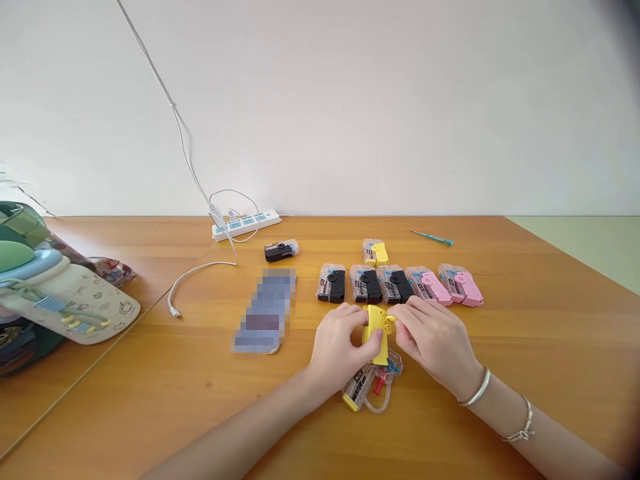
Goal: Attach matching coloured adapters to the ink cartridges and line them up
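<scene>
My left hand and my right hand both grip a yellow plastic toy water gun out of its packaging, with my fingers meeting at its top near a small orange-yellow part. Just below my hands, an opened clear plastic pack lies on the table, holding a water gun card, a red piece and a blue piece. In a row beyond my fingertips lie three black toy guns and two pink toy guns, all in clear packs.
A packed yellow toy gun and a packed black one lie farther back. Also on the wooden table are a blurred flat object, a white power strip with a white cable, a small teal screwdriver, and a patterned bag at left.
</scene>
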Action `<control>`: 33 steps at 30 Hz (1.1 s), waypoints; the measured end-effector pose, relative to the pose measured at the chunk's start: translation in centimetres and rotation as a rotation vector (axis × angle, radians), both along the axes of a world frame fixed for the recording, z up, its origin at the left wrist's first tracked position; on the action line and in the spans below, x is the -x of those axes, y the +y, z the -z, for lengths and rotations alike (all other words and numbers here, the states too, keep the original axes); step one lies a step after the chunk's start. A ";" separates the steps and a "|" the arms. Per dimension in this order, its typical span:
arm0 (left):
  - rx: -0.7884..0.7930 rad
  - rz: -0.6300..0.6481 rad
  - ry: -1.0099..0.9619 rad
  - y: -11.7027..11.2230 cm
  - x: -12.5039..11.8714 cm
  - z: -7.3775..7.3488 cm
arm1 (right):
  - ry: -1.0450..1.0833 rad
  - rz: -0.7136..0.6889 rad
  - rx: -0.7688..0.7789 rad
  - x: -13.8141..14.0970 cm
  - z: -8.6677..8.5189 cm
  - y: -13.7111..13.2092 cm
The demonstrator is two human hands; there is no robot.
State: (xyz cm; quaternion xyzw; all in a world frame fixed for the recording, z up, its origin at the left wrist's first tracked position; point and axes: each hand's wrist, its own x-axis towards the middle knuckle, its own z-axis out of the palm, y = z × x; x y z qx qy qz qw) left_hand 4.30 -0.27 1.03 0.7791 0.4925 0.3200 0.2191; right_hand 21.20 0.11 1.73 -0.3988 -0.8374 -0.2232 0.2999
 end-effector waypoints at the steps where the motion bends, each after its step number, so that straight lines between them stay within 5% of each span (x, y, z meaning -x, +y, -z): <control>1: 0.008 -0.003 -0.021 0.1 0.1 -0.1 | 0.034 -0.016 0.027 0.0 0.0 0.0; 20: 0.101 0.016 -0.269 0.9 0.6 0.7 | 0.233 -0.227 0.166 -0.3 0.6 0.0; 27: 0.063 0.034 -0.264 0.5 0.5 0.1 | 0.456 -0.094 0.410 0.1 1.0 -0.2; 33: -0.004 0.046 -0.192 0.3 0.3 -0.1 | 0.523 -0.202 0.640 0.5 0.5 -0.5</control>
